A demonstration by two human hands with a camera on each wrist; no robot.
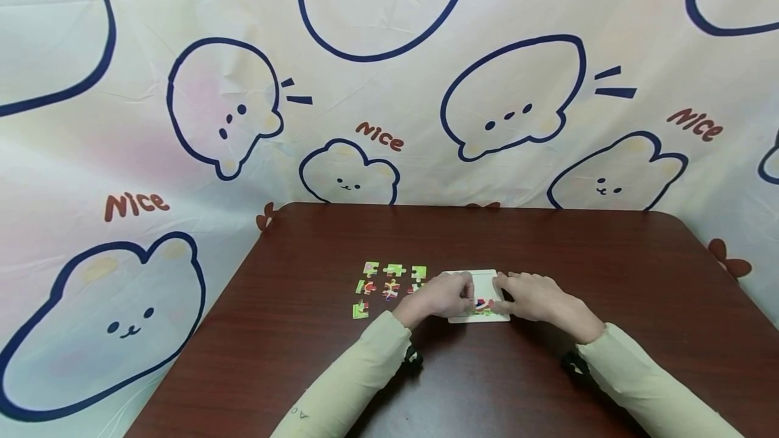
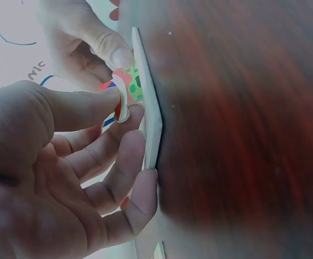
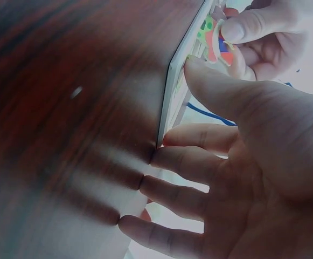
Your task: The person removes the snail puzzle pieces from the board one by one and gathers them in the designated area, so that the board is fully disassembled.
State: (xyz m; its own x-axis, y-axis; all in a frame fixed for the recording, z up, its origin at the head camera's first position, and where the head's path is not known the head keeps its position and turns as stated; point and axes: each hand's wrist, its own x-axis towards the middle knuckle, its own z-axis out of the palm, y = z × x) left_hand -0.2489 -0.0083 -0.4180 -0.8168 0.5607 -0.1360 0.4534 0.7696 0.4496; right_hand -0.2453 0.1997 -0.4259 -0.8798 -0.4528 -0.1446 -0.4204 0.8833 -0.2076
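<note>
On the table lies a white puzzle tray (image 1: 485, 280), with colourful pieces along its near side. My left hand (image 1: 449, 295) pinches a puzzle piece (image 2: 122, 101) between thumb and forefinger, just above the tray. The piece stands tilted in the left wrist view and shows red, white and blue. A green spotted puzzle piece (image 2: 137, 81) is beside it. My right hand (image 1: 535, 296) steadies the tray's right side. Its thumb (image 3: 199, 73) rests at the tray edge, and the other fingers (image 3: 180, 197) stretch out with tips on the table.
Several loose puzzle pieces lie in rough rows left of the tray, among them a green corner piece (image 1: 360, 309) and a green-and-pink piece (image 1: 370, 268). The left forearm partly covers that area. A printed cloth (image 1: 426, 107) hangs behind the dark wooden table (image 1: 292, 357).
</note>
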